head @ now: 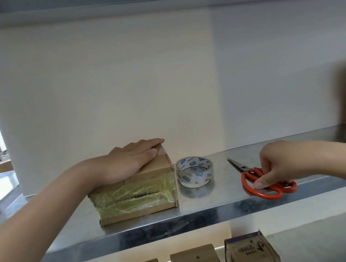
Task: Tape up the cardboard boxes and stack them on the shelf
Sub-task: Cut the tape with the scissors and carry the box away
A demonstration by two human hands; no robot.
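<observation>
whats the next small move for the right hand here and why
Probably let the right hand release the scissors and bring it to the box. The box already carries tape across its front, the tape roll lies free beside it with no strip pulled out, the scissors lie flat on the shelf, and the left hand rests flat on the box top.

The left grip [132, 161] lies palm down, fingers straight and together, flat on top of the cardboard box [137, 197], its bare forearm stretched out behind it. The right grip [281, 166] curls knuckles-up round the handles of the scissors [254, 172], with the thumb low on its near side.
</observation>
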